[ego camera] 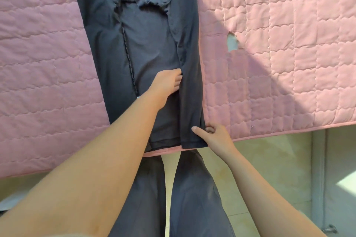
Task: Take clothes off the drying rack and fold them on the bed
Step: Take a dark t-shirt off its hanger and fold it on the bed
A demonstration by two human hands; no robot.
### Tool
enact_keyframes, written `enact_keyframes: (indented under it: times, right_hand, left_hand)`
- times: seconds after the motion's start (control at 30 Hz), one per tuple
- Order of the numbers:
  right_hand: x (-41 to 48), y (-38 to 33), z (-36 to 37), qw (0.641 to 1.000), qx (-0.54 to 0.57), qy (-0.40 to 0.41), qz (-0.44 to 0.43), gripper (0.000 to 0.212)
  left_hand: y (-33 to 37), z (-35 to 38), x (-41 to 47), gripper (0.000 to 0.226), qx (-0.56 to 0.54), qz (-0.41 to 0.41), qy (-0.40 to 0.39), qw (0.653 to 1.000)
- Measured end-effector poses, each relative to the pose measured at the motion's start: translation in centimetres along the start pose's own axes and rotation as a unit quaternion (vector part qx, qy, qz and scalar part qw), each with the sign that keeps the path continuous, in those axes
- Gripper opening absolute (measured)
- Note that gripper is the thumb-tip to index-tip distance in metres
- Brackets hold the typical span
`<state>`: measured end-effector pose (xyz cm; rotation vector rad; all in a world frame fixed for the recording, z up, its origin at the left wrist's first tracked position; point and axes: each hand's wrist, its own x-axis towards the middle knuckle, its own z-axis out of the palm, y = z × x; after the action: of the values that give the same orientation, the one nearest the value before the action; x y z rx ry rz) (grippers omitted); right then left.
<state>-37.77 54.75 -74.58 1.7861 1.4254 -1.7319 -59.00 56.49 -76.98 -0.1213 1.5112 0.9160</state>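
My left hand (pixel 166 84) reaches out over the middle of the dark garment (pixel 150 44). Its fingers are bent, and their tips go into the long crease where the right side of the cloth is folded over, so it grips that folded edge. My right hand (pixel 214 136) is at the near right corner of the garment. The forefinger (pixel 199 131) lies straight on top of the cloth, and the other fingers curl round the side edge and pinch it just above the hem.

The garment lies flat and lengthwise on the pink quilted bed cover (pixel 289 63). Its hem is at the near edge of the bed and its neck opening (pixel 149 4) is at the far end. A line of stitching runs down its left half. My left forearm lies across the near left part of the cloth and hides that corner.

To the right of the garment, well apart from both hands, the cover has a small tear (pixel 232 43) with a pale patch showing through. Sunlight falls across the right part of the cover. Nearer than the bed are my legs in dark trousers (pixel 192 198), and to their right is pale tiled floor (pixel 269 169).
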Motion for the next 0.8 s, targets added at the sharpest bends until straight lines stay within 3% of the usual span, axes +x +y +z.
enact_keyframes:
  times: [0.13,0.23,0.3,0.37,0.47,0.63,0.8]
  right_hand:
    - [0.4,1.1,-0.3,0.999,-0.025,-0.023,-0.015,0.026]
    - [0.9,1.9,-1.1,0.998,-0.013,-0.06,0.01,0.021]
    - [1.0,2.1,-1.5,0.996,-0.003,-0.09,0.024,0.02]
    - [1.2,2.1,-1.9,0.994,-0.015,-0.104,0.023,0.022]
    - [1.4,2.3,-2.1,0.993,-0.031,-0.108,0.018,0.023]
    - [1.4,2.8,-2.0,0.994,-0.022,-0.1,0.024,0.027]
    - [1.4,2.8,-2.2,0.993,-0.033,-0.112,0.031,0.028]
  left_hand:
    - [4.0,-0.1,2.4,0.051,-0.127,-0.047,-0.054,0.989]
    - [6.1,-0.5,2.5,0.034,-0.143,0.014,-0.016,0.99]
    - [6.4,-1.0,2.3,0.034,-0.134,0.058,0.02,0.989]
    - [5.4,-1.6,1.7,0.044,-0.093,0.052,0.005,0.994]
    - [2.6,-2.3,0.1,0.052,0.017,-0.009,-0.079,0.997]
    - [-2.7,-3.1,-3.0,0.053,0.233,-0.085,-0.16,0.955]
    - [-6.4,-3.5,-5.6,0.043,0.265,-0.108,-0.192,0.939]
